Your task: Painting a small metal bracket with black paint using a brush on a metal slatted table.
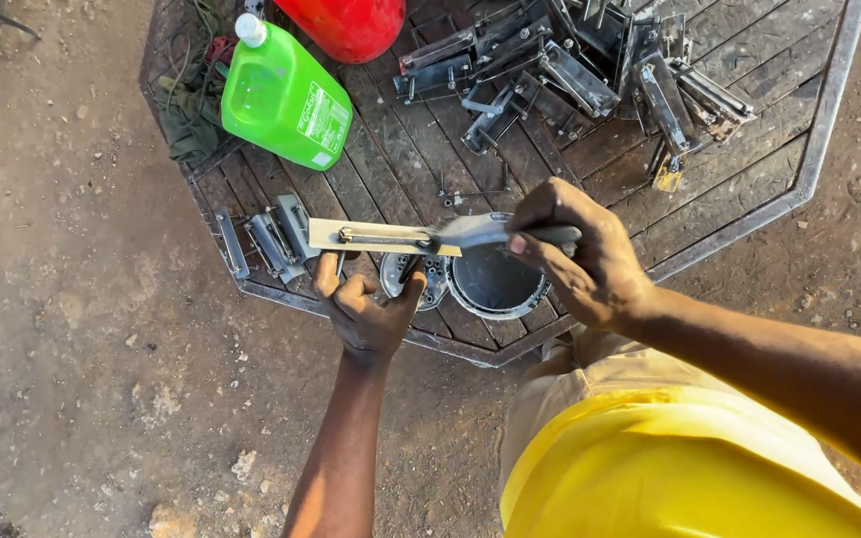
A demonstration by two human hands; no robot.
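My left hand [366, 307] holds up a flat metal bracket [351, 236] from below, thumb and fingers pinching its lower edge. A bolt or rod lies along the bracket's face. My right hand [575, 254] is closed around the handle of a metal spanner [480, 233], whose head sits at the bracket's right end. Both hands are above the near edge of an octagonal wood-slat table [729, 199]. Just below the tools stands a round dark tin [495, 281] and a small round container of nuts [421, 279].
A green plastic jug [286, 97] lies at the table's back left beside a red round object [351, 25]. A heap of metal brackets [590, 75] fills the back right; a few more brackets [271, 239] lie at the left edge. Bare dirt ground surrounds the table.
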